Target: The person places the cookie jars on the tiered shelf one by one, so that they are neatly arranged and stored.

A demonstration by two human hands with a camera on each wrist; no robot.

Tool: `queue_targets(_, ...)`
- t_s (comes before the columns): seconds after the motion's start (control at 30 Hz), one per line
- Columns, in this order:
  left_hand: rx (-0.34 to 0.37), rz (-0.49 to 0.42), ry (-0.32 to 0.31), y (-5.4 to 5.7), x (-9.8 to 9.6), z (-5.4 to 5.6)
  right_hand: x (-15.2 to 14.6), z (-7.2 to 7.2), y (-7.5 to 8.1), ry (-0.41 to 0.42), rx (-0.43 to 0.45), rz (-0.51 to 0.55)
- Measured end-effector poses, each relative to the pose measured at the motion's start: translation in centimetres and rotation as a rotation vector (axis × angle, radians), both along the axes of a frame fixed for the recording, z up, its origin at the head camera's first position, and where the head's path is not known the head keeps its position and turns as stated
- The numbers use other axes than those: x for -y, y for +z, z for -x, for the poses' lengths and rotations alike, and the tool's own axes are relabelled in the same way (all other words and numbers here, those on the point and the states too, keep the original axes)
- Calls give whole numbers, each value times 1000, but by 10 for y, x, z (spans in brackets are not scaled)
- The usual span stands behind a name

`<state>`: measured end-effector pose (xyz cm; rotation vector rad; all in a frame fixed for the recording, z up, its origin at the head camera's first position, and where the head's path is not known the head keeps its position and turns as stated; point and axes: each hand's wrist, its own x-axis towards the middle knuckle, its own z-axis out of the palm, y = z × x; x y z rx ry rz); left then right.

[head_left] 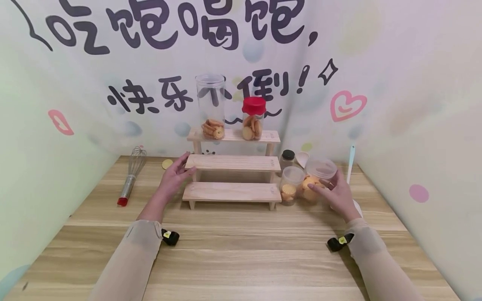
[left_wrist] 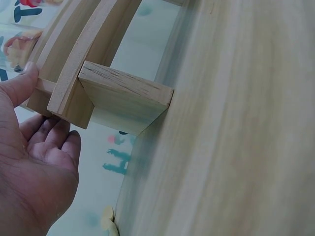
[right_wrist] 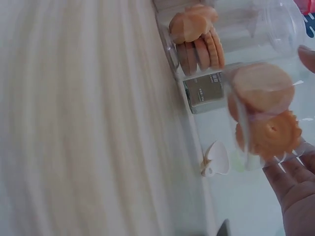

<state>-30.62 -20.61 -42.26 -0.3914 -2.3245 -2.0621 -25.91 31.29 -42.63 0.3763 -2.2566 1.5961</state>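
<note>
My right hand (head_left: 340, 195) holds a clear jar (head_left: 321, 168) with round cookies in its bottom. In the right wrist view this jar is tilted and raised off the table, with fingers behind it and the thumb at the edge. A second clear cookie jar (head_left: 291, 179) stands beside it, right of a three-tier wooden rack (head_left: 231, 192). At the rack's left end, my left hand (head_left: 174, 179) grips the middle tier; its thumb lies at the upper side and its fingers curl below in the left wrist view.
The top tier bears a tall lidless jar (head_left: 211, 104) of cookies and a red-lidded jar (head_left: 254, 119). Behind the right-hand jars are a black-lidded bottle (head_left: 288, 156) and a white scoop (head_left: 302, 158). A whisk (head_left: 132, 175) lies far left; a light-blue handle (head_left: 351, 163) leans at right.
</note>
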Motion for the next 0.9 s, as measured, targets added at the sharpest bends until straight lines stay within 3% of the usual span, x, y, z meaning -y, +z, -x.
queue_targets(0.2, -2, 6, 8, 1, -1, 0, 11, -16, 29, -32, -31, -46)
queue_targets(0.4, -5, -26, -3, -1, -2, 0, 8, -13, 40, -162, -38, -145)
queue_targets(0.7, -5, -17, 1, 2, -1, -3, 20, -13, 67, -161, -196, -24)
queue_targets(0.9, -13, -28, 6, -3, 0, 0, 35, -16, 76, -147, -180, 0)
